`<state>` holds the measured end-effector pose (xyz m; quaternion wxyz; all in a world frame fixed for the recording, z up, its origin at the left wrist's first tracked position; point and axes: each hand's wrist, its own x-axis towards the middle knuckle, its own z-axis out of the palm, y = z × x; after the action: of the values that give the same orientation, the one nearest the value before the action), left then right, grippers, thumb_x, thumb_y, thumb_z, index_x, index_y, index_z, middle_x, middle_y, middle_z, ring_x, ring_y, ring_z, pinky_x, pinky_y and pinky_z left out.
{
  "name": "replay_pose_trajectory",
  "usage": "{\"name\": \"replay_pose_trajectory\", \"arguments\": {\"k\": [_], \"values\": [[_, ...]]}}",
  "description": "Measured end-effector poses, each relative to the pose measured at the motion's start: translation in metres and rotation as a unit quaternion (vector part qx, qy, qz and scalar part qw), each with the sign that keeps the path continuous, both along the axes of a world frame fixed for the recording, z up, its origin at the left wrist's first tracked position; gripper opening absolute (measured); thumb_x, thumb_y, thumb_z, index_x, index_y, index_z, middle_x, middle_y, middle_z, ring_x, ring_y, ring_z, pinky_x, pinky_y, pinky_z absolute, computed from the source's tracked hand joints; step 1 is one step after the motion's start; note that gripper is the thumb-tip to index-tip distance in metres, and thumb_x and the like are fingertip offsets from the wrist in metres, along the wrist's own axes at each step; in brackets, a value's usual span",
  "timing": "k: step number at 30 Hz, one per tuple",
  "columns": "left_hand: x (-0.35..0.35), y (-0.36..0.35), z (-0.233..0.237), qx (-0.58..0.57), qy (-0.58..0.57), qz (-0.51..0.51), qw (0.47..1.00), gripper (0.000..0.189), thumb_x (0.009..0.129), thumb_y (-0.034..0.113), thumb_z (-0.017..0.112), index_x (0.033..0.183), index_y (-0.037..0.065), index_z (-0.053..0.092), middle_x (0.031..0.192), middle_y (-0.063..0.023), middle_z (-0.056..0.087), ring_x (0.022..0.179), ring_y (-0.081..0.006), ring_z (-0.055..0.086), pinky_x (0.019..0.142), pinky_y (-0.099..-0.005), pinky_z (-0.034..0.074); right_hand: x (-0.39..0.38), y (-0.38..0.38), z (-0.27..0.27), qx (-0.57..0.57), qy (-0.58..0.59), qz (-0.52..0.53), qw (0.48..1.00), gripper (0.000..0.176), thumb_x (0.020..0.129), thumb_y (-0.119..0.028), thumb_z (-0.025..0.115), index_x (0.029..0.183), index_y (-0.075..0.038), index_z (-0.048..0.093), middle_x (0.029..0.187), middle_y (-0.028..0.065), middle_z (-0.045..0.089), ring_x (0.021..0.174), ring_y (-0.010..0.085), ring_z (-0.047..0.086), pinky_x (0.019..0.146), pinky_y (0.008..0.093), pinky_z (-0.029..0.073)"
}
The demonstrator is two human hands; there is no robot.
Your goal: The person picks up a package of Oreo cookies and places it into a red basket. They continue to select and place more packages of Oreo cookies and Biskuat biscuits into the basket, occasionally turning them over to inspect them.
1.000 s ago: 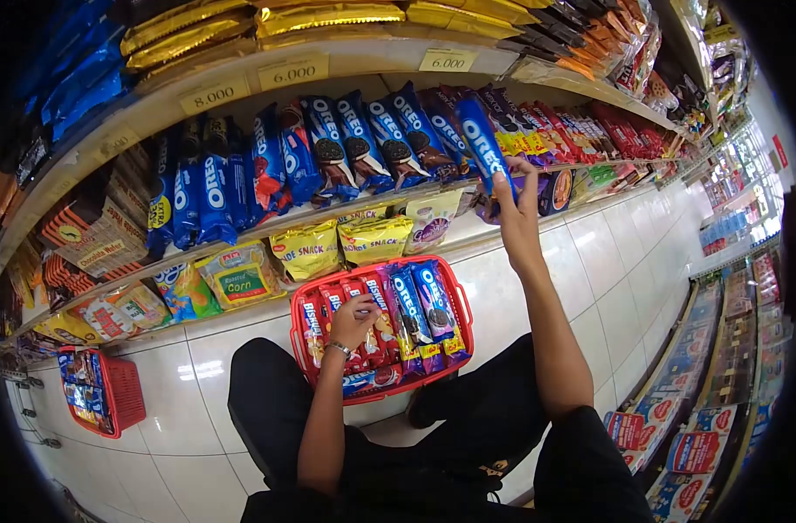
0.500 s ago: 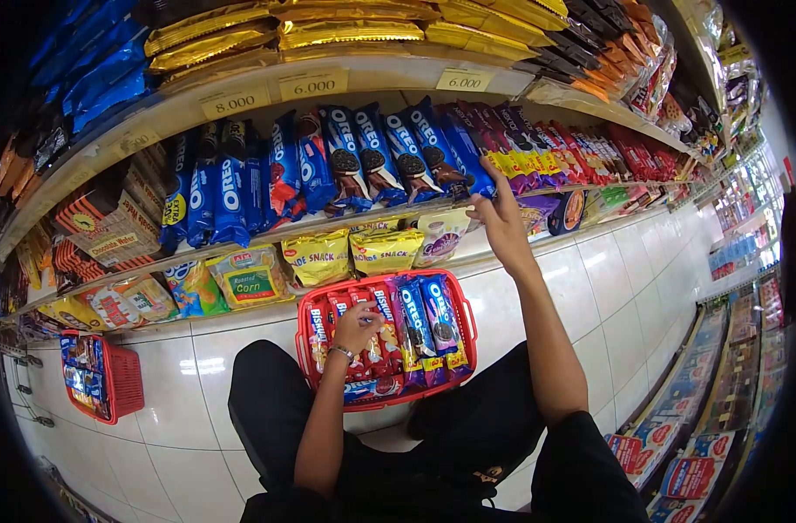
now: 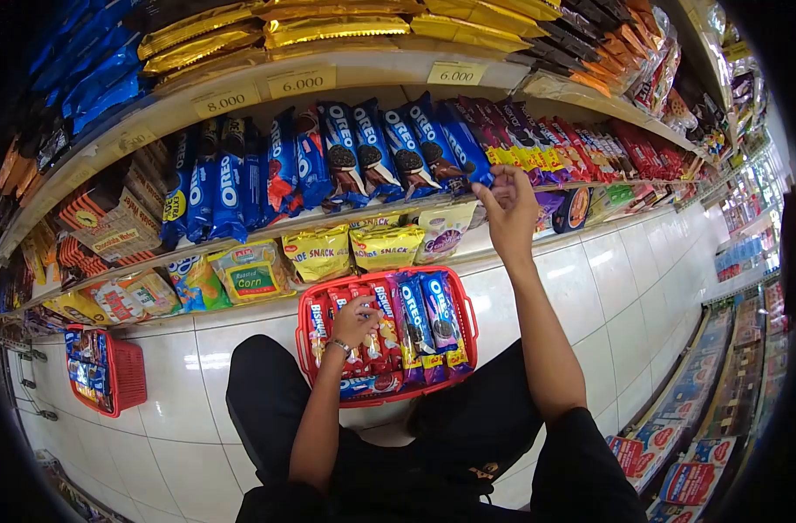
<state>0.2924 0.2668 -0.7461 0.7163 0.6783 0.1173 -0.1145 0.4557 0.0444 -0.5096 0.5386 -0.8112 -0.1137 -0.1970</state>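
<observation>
My right hand (image 3: pixel 513 213) is at the front edge of the biscuit shelf, with thumb and fingers closed around the lower end of a blue Oreo pack (image 3: pixel 464 144). That pack leans at the right end of a row of Oreo packs (image 3: pixel 406 155). My left hand (image 3: pixel 356 322) hovers over or rests on red Biskuat packs (image 3: pixel 382 305) in a red basket (image 3: pixel 474 336); its fingers are loosely bent and apart, with nothing visibly held. Two upright Oreo packs (image 3: pixel 439 309) and purple-yellow packs fill the basket's right side, and another Oreo pack (image 3: pixel 372 384) lies along its near side.
A second red basket (image 3: pixel 129 376) with packs stands on the tiled floor at left. Yellow snack bags (image 3: pixel 318 253) and a corn snack bag (image 3: pixel 251 275) line the bottom shelf. Gold packs (image 3: pixel 337 30) lie on the shelf above. Another display rack (image 3: pixel 677 436) stands at right.
My right hand has drawn slightly down and its outstretched fingers have closed on the Oreo pack's lower end. My left hand has hardly moved.
</observation>
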Motion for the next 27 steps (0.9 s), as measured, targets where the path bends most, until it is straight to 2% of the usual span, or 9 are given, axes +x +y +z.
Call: {"name": "replay_pose_trajectory", "arguments": {"k": [2, 4, 7, 13, 17, 19, 20, 24, 27], "values": [[0.0, 0.004, -0.006, -0.046, 0.016, -0.011, 0.999, 0.045, 0.088, 0.013, 0.069, 0.126, 0.0, 0.05, 0.086, -0.0103, 0.069, 0.066, -0.0106, 0.063, 0.057, -0.0247, 0.053, 0.01, 0.004, -0.01, -0.038, -0.108, -0.019, 0.993, 0.033, 0.075, -0.006, 0.078, 0.102, 0.0, 0.059, 0.087, 0.0085, 0.057, 0.074, 0.0145, 0.057, 0.066, 0.0267, 0.048], [-0.002, 0.004, -0.015, -0.087, 0.002, 0.005, 0.996, 0.045, 0.088, 0.012, 0.069, 0.126, 0.0, 0.05, 0.085, -0.0102, 0.068, 0.066, -0.0105, 0.062, 0.056, -0.0242, 0.051, 0.018, 0.007, -0.017, -0.025, -0.105, -0.032, 0.994, 0.034, 0.075, -0.005, 0.078, 0.103, 0.001, 0.06, 0.087, 0.0095, 0.059, 0.074, 0.0156, 0.059, 0.067, 0.028, 0.049], [-0.003, 0.008, 0.0, -0.059, 0.011, -0.02, 0.998, 0.045, 0.09, 0.017, 0.067, 0.127, 0.0, 0.05, 0.101, -0.0153, 0.067, 0.079, -0.0152, 0.068, 0.066, -0.0262, 0.058, 0.014, 0.015, -0.009, 0.004, -0.064, -0.02, 0.998, 0.033, 0.077, -0.002, 0.076, 0.106, 0.001, 0.059, 0.089, 0.0088, 0.058, 0.069, 0.0105, 0.059, 0.061, 0.023, 0.049], [-0.004, 0.005, 0.004, -0.017, 0.001, -0.024, 1.0, 0.042, 0.089, 0.016, 0.067, 0.125, 0.001, 0.052, 0.1, -0.0152, 0.068, 0.08, -0.0149, 0.068, 0.064, -0.0262, 0.058, -0.003, 0.009, -0.002, -0.041, -0.039, -0.009, 0.998, 0.04, 0.078, -0.001, 0.075, 0.114, -0.002, 0.058, 0.098, 0.0107, 0.058, 0.07, 0.0098, 0.059, 0.061, 0.024, 0.05], [-0.003, -0.007, 0.003, 0.056, -0.035, -0.007, 0.998, 0.036, 0.086, 0.018, 0.07, 0.115, 0.002, 0.057, 0.094, -0.0124, 0.07, 0.077, -0.0132, 0.068, 0.061, -0.027, 0.055, -0.018, -0.007, 0.001, -0.069, -0.03, 0.005, 0.997, 0.045, 0.078, 0.005, 0.07, 0.119, -0.004, 0.054, 0.103, 0.0103, 0.058, 0.071, 0.0088, 0.057, 0.06, 0.0234, 0.049], [-0.005, -0.027, 0.014, 0.158, -0.124, 0.023, 0.979, 0.038, 0.083, 0.024, 0.073, 0.111, 0.003, 0.059, 0.089, -0.0114, 0.07, 0.073, -0.015, 0.067, 0.063, -0.0299, 0.054, -0.026, -0.016, 0.006, -0.09, -0.022, -0.005, 0.996, 0.044, 0.078, 0.005, 0.069, 0.118, -0.004, 0.053, 0.103, 0.0092, 0.057, 0.07, 0.0079, 0.055, 0.059, 0.0225, 0.048], [-0.008, -0.043, 0.018, 0.13, -0.118, 0.059, 0.983, 0.042, 0.081, 0.029, 0.075, 0.108, 0.002, 0.061, 0.09, -0.0113, 0.068, 0.07, -0.0169, 0.065, 0.065, -0.0319, 0.054, -0.028, -0.021, 0.006, -0.094, -0.024, -0.006, 0.995, 0.044, 0.078, 0.005, 0.069, 0.118, -0.004, 0.053, 0.103, 0.0092, 0.057, 0.07, 0.0079, 0.055, 0.059, 0.0225, 0.048], [-0.022, -0.085, 0.036, 0.242, -0.121, 0.066, 0.96, 0.079, 0.071, 0.042, 0.082, 0.125, -0.002, 0.048, 0.1, -0.0129, 0.06, 0.076, -0.0185, 0.062, 0.068, -0.0323, 0.053, -0.036, -0.041, 0.004, -0.067, 0.001, -0.014, 0.998, 0.039, 0.078, 0.006, 0.068, 0.113, -0.003, 0.055, 0.099, 0.0065, 0.058, 0.067, 0.0062, 0.052, 0.058, 0.0209, 0.044], [-0.023, -0.087, 0.036, 0.217, -0.072, 0.05, 0.972, 0.075, 0.066, 0.032, 0.084, 0.123, 0.001, 0.047, 0.099, -0.0126, 0.06, 0.076, -0.0197, 0.061, 0.068, -0.0339, 0.054, -0.037, -0.052, 0.001, -0.085, 0.001, -0.018, 0.996, 0.034, 0.078, 0.006, 0.068, 0.108, -0.003, 0.057, 0.096, 0.0046, 0.06, 0.067, 0.0054, 0.051, 0.058, 0.0207, 0.043]]}}
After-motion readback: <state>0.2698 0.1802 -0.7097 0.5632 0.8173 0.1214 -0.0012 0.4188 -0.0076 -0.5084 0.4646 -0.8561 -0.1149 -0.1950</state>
